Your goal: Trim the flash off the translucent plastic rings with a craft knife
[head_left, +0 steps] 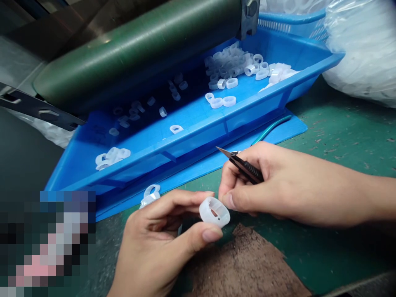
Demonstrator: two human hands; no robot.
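Observation:
My left hand pinches a translucent white plastic ring between thumb and forefinger, low in the middle of the view. More white rings show behind its fingers. My right hand is closed round a small black-handled craft knife, blade pointing up and left. Its thumb tip touches the held ring. Both hands hover over a green mat.
A blue plastic tray slopes behind the hands with several loose white rings. A dark green roller spans above it. A clear bag of rings lies at top right. A brown patch sits on the mat.

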